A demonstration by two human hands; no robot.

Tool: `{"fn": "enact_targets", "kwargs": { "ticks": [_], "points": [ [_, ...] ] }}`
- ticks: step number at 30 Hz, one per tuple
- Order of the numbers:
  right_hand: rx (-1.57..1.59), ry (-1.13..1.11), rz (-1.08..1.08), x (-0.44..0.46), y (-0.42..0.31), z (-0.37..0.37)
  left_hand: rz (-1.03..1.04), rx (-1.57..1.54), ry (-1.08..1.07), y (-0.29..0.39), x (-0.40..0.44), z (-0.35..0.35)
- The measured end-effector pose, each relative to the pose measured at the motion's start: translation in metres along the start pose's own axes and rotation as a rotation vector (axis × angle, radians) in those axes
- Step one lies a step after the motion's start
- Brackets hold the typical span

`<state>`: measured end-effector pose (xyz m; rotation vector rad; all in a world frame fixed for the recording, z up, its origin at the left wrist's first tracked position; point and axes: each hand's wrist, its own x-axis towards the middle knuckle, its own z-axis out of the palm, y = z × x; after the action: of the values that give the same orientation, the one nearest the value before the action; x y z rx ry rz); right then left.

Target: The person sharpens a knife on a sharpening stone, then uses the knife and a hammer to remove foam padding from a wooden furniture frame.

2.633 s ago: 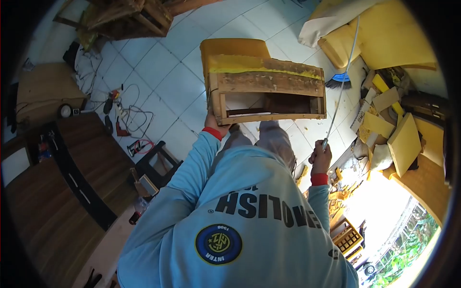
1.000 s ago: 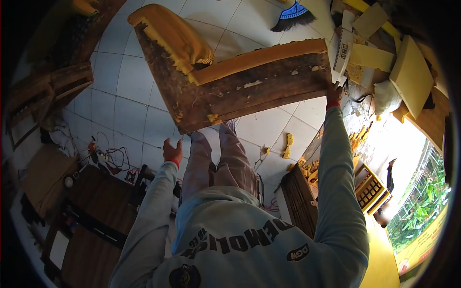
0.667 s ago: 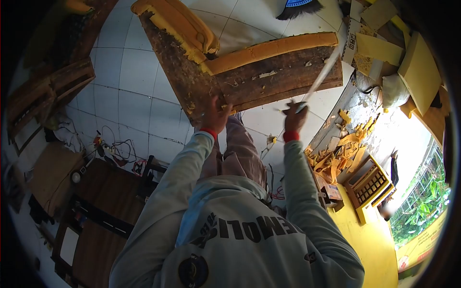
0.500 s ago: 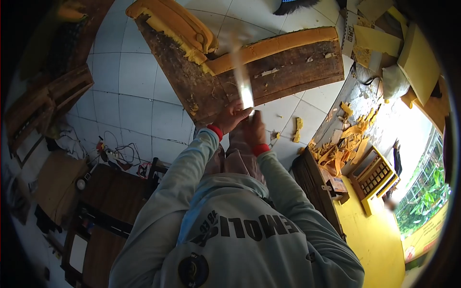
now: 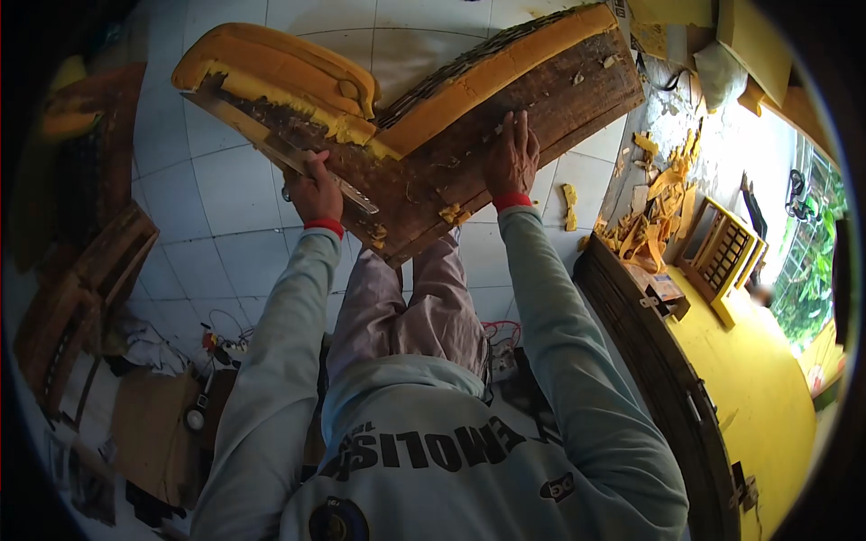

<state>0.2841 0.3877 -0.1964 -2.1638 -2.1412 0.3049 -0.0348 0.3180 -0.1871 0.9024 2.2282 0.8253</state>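
Note:
A V-shaped wooden seat frame [image 5: 541,113] with orange-yellow foam [image 5: 505,77] along its upper edges stands tilted in front of me. My left hand [image 5: 316,189] is at the frame's left edge. Its fingers are closed around a long, thin, shiny metal strip [image 5: 350,193], perhaps a blade or ruler, lying along that edge; the exact kind is unclear. My right hand [image 5: 513,160] rests on the bare wood of the right wing, fingers stretched out. Torn foam bits [image 5: 454,215] cling near the lower corner.
White floor tiles [image 5: 225,185] surround the frame. To the right are a heap of foam scraps [image 5: 663,203], a small yellow slatted wooden piece [image 5: 722,248] and a yellow tabletop [image 5: 749,388]. Another wooden frame [image 5: 86,288] stands at the left, with cables [image 5: 225,338] nearby.
My hands were together before my body with the long strip pointing up, blurred. Now they are apart: the left holds the strip at the frame's left edge, the right lies on the wood.

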Motion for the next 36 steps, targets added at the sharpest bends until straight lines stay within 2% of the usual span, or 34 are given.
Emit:
{"fn": "enact_targets", "kwargs": {
  "ticks": [3,7,8,11,12,14,17,18,19,25,28,32,36],
  "points": [
    [0.158,0.078,-0.016,-0.014,0.004,0.003,0.006,0.101,0.090,-0.011,0.023,0.016],
    [0.384,0.104,0.347,-0.010,0.013,0.005,0.122,0.410,0.339,-0.021,0.023,0.038],
    [0.390,0.109,0.476,-0.003,0.010,0.004,0.082,0.420,0.261,-0.025,0.022,0.037],
    [0.323,0.113,0.739,0.024,-0.012,-0.004,-0.073,0.378,0.306,-0.006,0.010,0.043],
    [0.286,0.110,0.805,0.032,-0.018,-0.005,-0.065,0.392,0.353,0.003,0.007,0.046],
    [0.422,0.089,0.954,0.041,-0.028,-0.007,-0.050,0.424,0.446,0.022,-0.001,0.053],
    [0.498,0.088,1.067,0.048,-0.025,0.001,0.382,0.203,0.082,0.064,-0.018,0.064],
    [0.501,0.092,1.087,0.049,-0.024,0.001,0.454,0.246,-0.017,0.060,-0.020,0.080],
    [0.472,0.057,1.082,0.049,-0.023,0.000,0.525,0.287,-0.119,0.057,-0.023,0.096],
    [0.295,-0.039,1.023,0.072,-0.036,-0.021,-0.044,0.729,-0.587,0.141,-0.035,0.135],
    [0.286,-0.064,1.012,0.076,-0.037,-0.018,-0.070,0.795,-0.704,0.142,-0.028,0.134],
    [0.330,-0.041,0.926,0.069,-0.027,-0.027,-0.167,0.917,-0.772,0.154,-0.019,0.141],
    [0.368,0.021,0.618,0.048,0.007,-0.019,-0.094,0.767,-0.703,0.137,-0.026,0.140]
  ]
}}
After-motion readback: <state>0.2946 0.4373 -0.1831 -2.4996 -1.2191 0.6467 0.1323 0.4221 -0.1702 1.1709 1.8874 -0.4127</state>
